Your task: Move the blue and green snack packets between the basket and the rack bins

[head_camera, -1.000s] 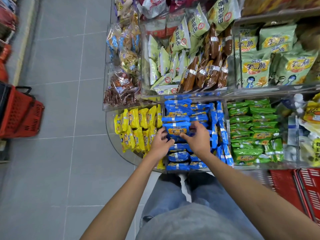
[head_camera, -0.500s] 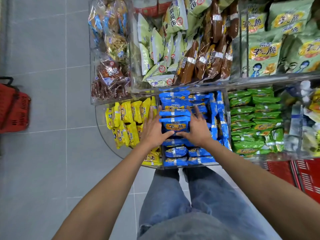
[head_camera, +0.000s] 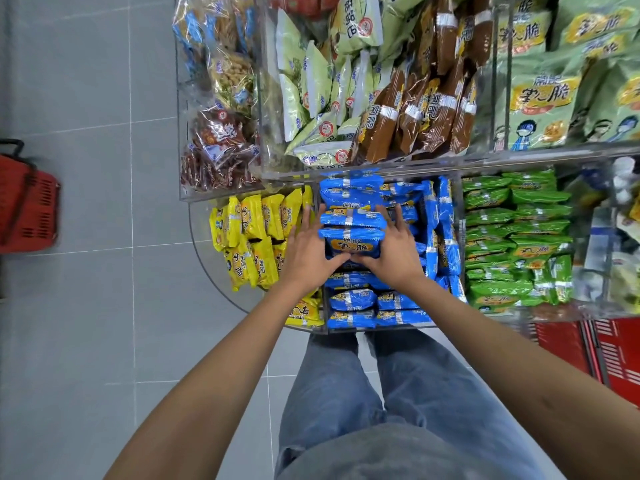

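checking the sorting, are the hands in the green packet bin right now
No, the left hand and right hand both grip blue packets; the green packets lie untouched to their right.

single head-worn wide-angle view, looking steeply down onto the rack bins (head_camera: 485, 160) from close above.
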`<move>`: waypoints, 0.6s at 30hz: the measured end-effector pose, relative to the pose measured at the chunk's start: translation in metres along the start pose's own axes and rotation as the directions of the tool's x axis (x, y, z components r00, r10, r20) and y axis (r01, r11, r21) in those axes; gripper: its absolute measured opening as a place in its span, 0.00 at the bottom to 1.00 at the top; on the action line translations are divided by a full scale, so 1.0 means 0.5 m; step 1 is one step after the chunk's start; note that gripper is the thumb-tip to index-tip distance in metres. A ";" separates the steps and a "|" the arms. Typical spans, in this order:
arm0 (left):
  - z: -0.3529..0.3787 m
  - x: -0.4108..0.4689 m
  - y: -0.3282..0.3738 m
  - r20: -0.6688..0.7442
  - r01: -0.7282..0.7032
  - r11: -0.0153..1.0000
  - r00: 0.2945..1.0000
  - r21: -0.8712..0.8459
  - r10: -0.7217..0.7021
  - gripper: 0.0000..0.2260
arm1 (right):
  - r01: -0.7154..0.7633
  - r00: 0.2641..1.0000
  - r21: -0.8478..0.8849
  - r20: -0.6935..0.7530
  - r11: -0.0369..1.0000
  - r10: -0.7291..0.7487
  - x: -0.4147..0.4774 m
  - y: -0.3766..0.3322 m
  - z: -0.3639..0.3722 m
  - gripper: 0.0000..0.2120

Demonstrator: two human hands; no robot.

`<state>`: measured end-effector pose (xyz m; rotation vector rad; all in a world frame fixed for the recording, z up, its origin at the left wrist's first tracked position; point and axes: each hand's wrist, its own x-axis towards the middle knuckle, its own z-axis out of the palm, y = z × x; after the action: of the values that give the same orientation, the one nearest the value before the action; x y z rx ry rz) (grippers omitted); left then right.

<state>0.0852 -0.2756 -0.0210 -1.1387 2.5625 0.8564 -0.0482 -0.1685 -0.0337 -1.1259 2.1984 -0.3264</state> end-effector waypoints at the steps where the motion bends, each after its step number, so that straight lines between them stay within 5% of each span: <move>1: 0.001 -0.001 0.002 -0.015 0.014 1.000 1.000 0.012 -0.014 0.39 | -0.008 1.000 -0.032 0.017 0.999 0.008 0.001 0.000 -0.001 0.45; 4: 0.004 0.000 0.008 -0.042 0.068 0.998 0.997 -0.018 -0.068 0.43 | -0.020 0.997 -0.138 0.072 0.990 0.030 0.006 -0.001 -0.013 0.49; 10: 0.021 -0.007 0.016 -0.085 0.109 0.992 0.990 -0.066 -0.115 0.36 | 0.018 0.996 -0.342 0.091 0.940 0.014 0.014 0.001 -0.031 0.50; 18: 0.025 -0.017 0.029 -0.126 0.129 0.989 0.983 -0.068 -0.137 0.37 | 0.003 0.996 -0.331 0.090 0.944 0.028 0.007 0.008 -0.031 0.53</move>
<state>0.0799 -0.2556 -0.0218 -1.4104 2.5418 0.8581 -0.0623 -0.1702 -0.0252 -1.2743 2.2279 0.1074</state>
